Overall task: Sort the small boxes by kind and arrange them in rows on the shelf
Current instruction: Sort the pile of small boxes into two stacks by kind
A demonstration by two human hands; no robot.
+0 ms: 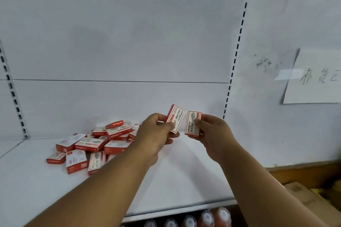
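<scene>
White shelf [184, 171], nothing rowed up yet. Loose pile of boxes [88, 145] sat toward back left. Left hand [156, 134] pinched one box [175, 118], right hand [212, 131] pinched another [193, 123], both mid-air. Labels looked near-identical tbh, easy misread = kinds mixed. Fingertip grips could slip.

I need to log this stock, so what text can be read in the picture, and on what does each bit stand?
"wenguze": box in the left hand, along its edge, upside down.
"wenguze" and "24/6": box in the right hand, sideways; the characters after it are blurred.
"wenguze": red side of the top box of the pile.
"补货": handwritten paper sign on the wall; a third character is cut off.
Smaller print on all boxes: too small to read.
</scene>
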